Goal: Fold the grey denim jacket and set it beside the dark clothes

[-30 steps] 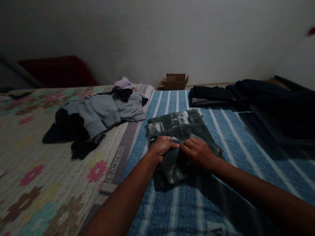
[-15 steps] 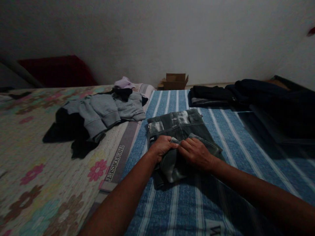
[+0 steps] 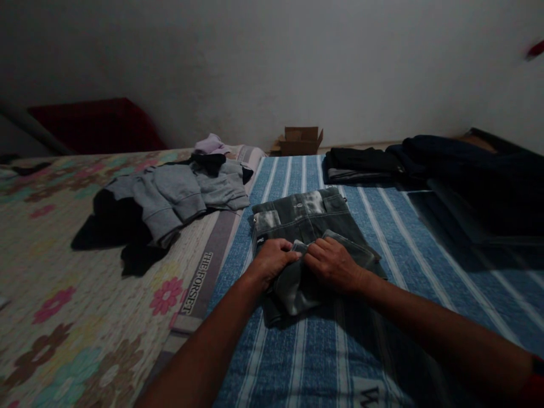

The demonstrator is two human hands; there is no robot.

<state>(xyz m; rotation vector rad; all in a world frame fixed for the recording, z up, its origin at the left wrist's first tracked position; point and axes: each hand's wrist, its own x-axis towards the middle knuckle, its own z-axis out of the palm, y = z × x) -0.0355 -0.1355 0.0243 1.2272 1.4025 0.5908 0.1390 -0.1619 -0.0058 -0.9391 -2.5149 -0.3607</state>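
Note:
A faded dark grey denim garment (image 3: 301, 221) lies folded on the blue striped sheet, its buttoned end away from me. Near its middle, my left hand (image 3: 272, 260) pinches a raised edge of the cloth between thumb and fingers. My right hand (image 3: 334, 265) is closed on the same edge just to the right, knuckles up. Between and below the hands the cloth is bunched, and a loose flap hangs toward me. Part of a dark label shows beside the left hand. The fingertips of my right hand are hidden in the fabric.
On the floral cover (image 3: 38, 226) to the left lies a heap of grey and black clothes (image 3: 174, 190), with a lilac cloth (image 3: 212, 144) behind. Dark folded clothes (image 3: 365, 161) are stacked at the right. An open cardboard box (image 3: 300, 140) stands by the wall.
Both hands keep hold of the cloth and have hardly shifted. My left hand has moved slightly left along the edge, its fingers a little more extended. The view has turned slightly.

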